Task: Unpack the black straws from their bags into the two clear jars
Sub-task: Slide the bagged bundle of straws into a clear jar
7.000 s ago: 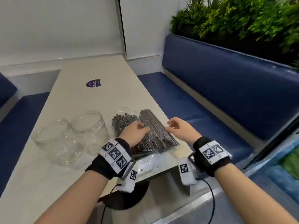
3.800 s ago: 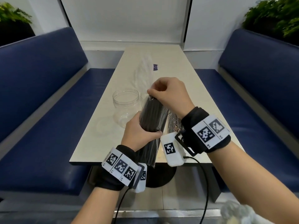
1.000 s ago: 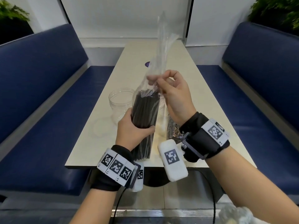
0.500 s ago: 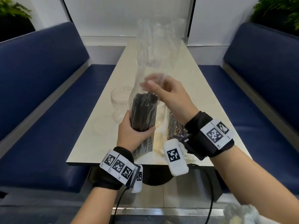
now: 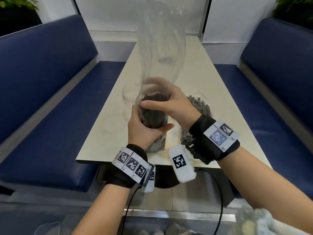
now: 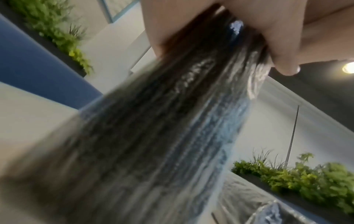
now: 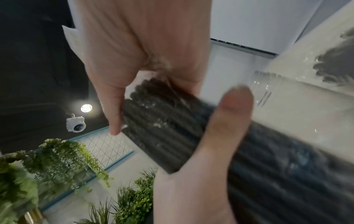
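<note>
The lower part of the bagged straw bundle [image 5: 153, 116] is gripped by the left hand [image 5: 144, 128], held upright above the surface [image 5: 218, 106]. Its top is closed round by the right hand [image 5: 171, 106], inside the loose clear bag [image 5: 160, 48]. The straws seem light, stiff and slippery, so a whole-bundle grip near the top is advised. One clear jar [image 5: 130, 94] stands just behind; a second bag of straws [image 5: 198, 106] lies to the right.

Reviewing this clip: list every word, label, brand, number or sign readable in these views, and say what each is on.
No text can be read as words.
Left wristband: square black-and-white marker codes; the tiny characters beneath them are too small to read.
Right wristband: marker codes, one blurred; the small print at its edge is illegible.
White wrist device: one marker code, no words.
Purple sticker on the table: blurred behind the clear bag, unreadable.
</note>
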Motion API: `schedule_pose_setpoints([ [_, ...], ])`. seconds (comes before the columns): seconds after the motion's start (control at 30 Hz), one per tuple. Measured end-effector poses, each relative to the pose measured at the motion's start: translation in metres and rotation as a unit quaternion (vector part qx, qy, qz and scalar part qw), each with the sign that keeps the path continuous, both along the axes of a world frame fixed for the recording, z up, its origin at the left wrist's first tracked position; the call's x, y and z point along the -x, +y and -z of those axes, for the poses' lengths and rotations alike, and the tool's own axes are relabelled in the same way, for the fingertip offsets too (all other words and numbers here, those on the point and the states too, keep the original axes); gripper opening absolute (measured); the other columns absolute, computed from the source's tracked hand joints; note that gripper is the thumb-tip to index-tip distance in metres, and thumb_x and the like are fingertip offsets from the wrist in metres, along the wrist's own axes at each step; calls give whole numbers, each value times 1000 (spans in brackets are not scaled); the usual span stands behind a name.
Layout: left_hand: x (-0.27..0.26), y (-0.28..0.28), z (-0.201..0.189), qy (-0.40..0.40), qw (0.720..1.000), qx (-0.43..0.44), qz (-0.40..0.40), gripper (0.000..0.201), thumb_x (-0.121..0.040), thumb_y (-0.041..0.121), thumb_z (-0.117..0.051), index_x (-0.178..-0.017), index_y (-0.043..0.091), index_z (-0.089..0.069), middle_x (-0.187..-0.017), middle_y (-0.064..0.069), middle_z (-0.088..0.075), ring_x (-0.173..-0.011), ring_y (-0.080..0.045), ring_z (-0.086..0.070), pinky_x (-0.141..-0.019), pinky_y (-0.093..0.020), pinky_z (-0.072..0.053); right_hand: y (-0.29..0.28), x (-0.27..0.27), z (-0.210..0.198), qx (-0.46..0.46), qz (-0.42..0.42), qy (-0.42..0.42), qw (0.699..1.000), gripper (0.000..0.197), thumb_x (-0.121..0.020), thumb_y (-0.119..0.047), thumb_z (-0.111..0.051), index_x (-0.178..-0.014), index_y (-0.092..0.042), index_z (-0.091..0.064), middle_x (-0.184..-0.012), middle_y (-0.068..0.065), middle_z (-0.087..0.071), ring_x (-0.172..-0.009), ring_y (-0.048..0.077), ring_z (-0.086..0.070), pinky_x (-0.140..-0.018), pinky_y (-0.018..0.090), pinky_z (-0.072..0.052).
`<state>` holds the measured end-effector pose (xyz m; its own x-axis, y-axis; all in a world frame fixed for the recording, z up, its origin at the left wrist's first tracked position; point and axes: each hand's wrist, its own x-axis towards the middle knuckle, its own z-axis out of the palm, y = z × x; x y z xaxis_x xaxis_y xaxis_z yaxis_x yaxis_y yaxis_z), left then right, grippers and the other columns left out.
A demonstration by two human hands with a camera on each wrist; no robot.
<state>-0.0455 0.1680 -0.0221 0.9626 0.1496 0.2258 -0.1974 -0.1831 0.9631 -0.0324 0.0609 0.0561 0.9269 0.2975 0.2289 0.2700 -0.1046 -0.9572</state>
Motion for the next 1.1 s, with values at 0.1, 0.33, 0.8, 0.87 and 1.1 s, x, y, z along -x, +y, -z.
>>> schedule_pose_setpoints([
  [0.1,-6,-6,3,-2,1000,5,-4,75,-59,10,-85,-124,17,-47,-91,23,-54,-93,-2,-57,-73,2,-43,6,0,-1,-4,1,-5,1000,40,-72,-12,-76,-109,-16,-61,-99,0,-65,-96,11,-62,-97,33,-49],
  [0.33,-9,-6,23,11,1000,8,-22,66,-59,5,-85,-115,9,-52,-90,15,-57,-91,-9,-57,-68,2,-43,2,-6,-4,68,-24,-30,997,41,-64,-12,-81,-100,-19,-62,-97,3,-66,-94,16,-63,-88,28,-51],
  [0.8,-19,-7,27,3,999,32,20,71,-61,-2,-80,-118,20,-45,-98,14,-54,-88,8,-54,-71,3,-44,0,-15,-2,6,-29,-16,999,26,-67,-13,-75,-89,-17,-62,-81,-7,-66,-77,4,-63,-74,18,-52],
  [0.87,-20,-4,27,4,999,27,32,66,-62,-3,-79,-103,33,-41,-94,19,-51,-85,12,-52,-66,3,-42,-1,-15,-8,58,-31,-72,995,49,-58,-30,-82,-101,-26,-59,-102,-2,-65,-97,10,-63,-90,26,-51],
  [1.1,-21,0,38,49,998,-4,27,69,-55,18,-85,-114,3,-54,-103,-3,-60,-100,-18,-60,-73,-17,-48,6,-17,-4,190,-71,-94,975,38,-59,-25,-79,-90,-30,-58,-99,-3,-66,-95,10,-61,-92,29,-50],
])
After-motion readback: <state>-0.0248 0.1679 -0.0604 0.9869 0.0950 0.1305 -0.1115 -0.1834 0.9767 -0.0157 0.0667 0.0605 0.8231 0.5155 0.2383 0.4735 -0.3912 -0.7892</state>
